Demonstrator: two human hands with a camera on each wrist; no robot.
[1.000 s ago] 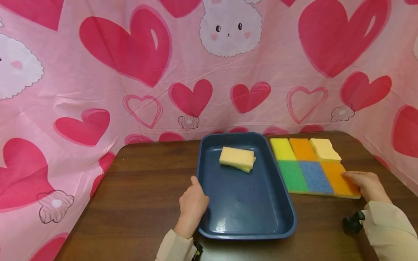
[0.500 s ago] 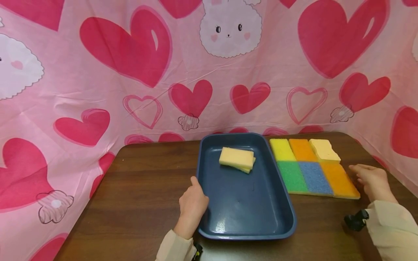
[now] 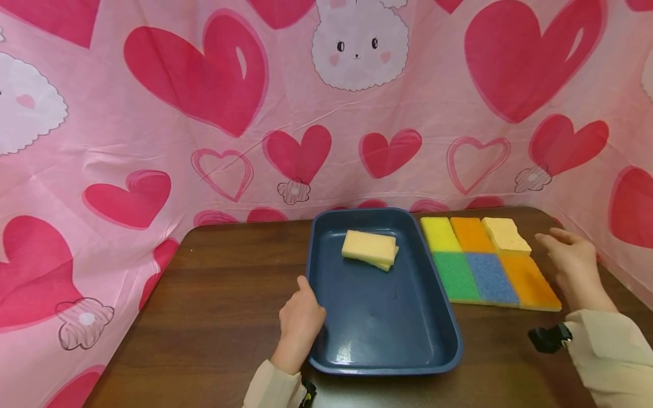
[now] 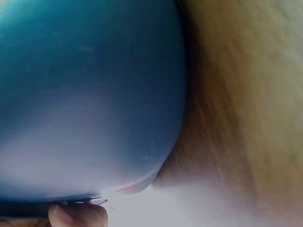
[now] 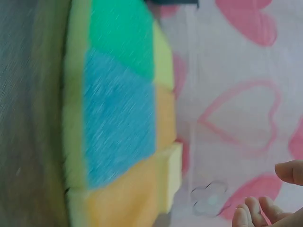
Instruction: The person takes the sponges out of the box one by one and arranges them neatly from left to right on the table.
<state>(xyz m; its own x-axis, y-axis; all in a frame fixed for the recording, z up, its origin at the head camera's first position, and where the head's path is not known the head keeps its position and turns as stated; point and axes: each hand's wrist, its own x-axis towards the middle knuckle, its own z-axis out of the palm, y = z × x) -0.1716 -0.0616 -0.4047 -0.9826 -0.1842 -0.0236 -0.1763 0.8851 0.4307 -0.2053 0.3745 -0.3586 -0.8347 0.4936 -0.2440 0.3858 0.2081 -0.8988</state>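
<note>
My left hand (image 3: pixel 302 314) grips the left rim of a dark blue tray (image 3: pixel 382 317); a fingertip shows by the tray's edge in the left wrist view. Inside the tray, one pale yellow sponge (image 3: pixel 368 247) lies askew over another. My right hand (image 3: pixel 579 263) is raised near the right end of several sponges, holding nothing, its thumb apart from the fingers. The front row is a green sponge (image 3: pixel 457 276), a blue sponge (image 3: pixel 492 277) and an orange sponge (image 3: pixel 531 282). Behind them lie a yellow sponge (image 3: pixel 441 234), another orange sponge (image 3: pixel 472 234) and a pale, wavy-edged sponge (image 3: pixel 506 235).
The dark wooden table (image 3: pixel 229 294) extends left of the tray. A pink cloth (image 3: pixel 285 107) with hearts and white animal heads hangs behind and beside it. The sponges lie close against the tray's right side.
My right hand has let go of the front orange sponge and moved up and back, towards the pale sponge. My left hand and the tray stay in place.
</note>
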